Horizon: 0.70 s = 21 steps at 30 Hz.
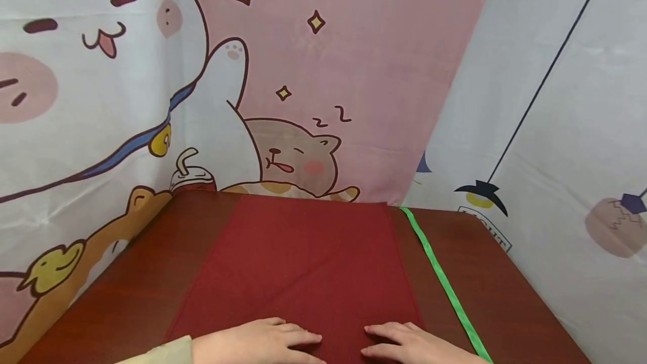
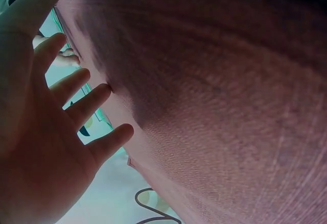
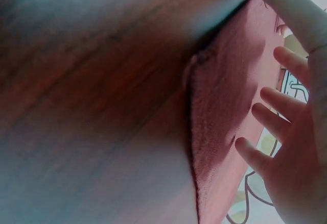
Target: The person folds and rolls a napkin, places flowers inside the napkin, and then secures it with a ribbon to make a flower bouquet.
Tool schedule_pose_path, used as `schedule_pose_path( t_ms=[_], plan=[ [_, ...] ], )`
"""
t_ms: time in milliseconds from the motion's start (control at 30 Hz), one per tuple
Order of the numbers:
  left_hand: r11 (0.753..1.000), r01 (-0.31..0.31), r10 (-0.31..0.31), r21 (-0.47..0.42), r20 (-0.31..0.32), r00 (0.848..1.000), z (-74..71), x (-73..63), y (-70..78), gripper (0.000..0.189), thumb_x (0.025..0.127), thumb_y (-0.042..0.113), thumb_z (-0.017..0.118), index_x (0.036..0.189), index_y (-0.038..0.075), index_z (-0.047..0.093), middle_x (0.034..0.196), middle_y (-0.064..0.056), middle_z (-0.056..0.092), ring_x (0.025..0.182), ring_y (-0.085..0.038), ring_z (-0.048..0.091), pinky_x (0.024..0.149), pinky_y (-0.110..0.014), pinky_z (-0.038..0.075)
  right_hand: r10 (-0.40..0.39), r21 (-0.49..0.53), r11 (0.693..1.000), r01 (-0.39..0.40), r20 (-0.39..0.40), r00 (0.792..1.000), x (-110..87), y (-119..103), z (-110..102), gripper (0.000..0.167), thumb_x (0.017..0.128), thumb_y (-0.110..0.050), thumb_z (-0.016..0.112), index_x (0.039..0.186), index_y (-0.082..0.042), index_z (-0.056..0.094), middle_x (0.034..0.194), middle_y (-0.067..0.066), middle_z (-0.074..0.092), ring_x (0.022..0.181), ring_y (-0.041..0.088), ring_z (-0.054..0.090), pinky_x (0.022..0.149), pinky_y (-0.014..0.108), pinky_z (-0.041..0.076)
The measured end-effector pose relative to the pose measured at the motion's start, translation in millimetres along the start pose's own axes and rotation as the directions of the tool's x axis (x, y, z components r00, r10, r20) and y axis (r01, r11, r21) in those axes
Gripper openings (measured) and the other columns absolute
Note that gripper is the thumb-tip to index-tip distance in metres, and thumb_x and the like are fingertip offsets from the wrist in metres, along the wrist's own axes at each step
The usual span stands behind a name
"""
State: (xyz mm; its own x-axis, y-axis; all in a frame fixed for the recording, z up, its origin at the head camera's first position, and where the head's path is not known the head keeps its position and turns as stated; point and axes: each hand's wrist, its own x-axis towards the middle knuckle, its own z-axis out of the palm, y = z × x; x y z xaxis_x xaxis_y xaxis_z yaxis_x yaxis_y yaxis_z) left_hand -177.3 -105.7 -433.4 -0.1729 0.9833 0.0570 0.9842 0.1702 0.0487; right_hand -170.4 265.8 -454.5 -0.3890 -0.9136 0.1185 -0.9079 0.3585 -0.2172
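In the head view, we see a red cloth (image 1: 308,257) lying flat on the brown table (image 1: 490,268), a green strip (image 1: 445,282) running just right of it. The left hand (image 1: 258,344) and right hand (image 1: 411,344) reach over its near part, apart, fingers extended. In the left wrist view, we find the left fingers loosely spread; we cannot tell whether they touch the cloth. In the right wrist view, we see the right fingers likewise spread, near the cloth's edge.
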Motion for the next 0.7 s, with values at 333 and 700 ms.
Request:
schedule_pose_path(
  t_ms=[333, 700],
  plan=[
    [1.000, -0.003, 0.003, 0.011, 0.010, 1.000, 2.3, 0.1, -1.3, 0.040, 0.104, 0.040, 0.038, 0.142, 0.033, 0.047, 0.144, 0.007, 0.045, 0.128, -0.006, 0.042, 0.093, -0.023, 0.040, -0.052, 0.001, 0.999, 0.052, -0.042, 0.998, -1.5, 3.0, 1.5, 0.038, 0.100, -0.030, 0.054, 0.137, -0.026, 0.052, 0.138, 0.000, 0.050, 0.119, 0.013, 0.049, 0.088, 0.028, 0.045],
    [0.999, 0.005, -0.006, 0.034, 0.016, 1.000, 2.5, 0.9, -2.0, 0.038, 0.104, 0.040, 0.039, 0.140, 0.035, 0.049, 0.144, 0.009, 0.045, 0.129, -0.006, 0.042, 0.094, -0.024, 0.040, -0.081, 0.011, 0.997, 0.082, -0.049, 0.995, 0.0, 3.0, -1.6, 0.020, 0.100, -0.026, 0.054, 0.118, -0.025, 0.062, 0.133, 0.003, 0.054, 0.115, 0.015, 0.052, 0.086, 0.029, 0.047]
  ],
)
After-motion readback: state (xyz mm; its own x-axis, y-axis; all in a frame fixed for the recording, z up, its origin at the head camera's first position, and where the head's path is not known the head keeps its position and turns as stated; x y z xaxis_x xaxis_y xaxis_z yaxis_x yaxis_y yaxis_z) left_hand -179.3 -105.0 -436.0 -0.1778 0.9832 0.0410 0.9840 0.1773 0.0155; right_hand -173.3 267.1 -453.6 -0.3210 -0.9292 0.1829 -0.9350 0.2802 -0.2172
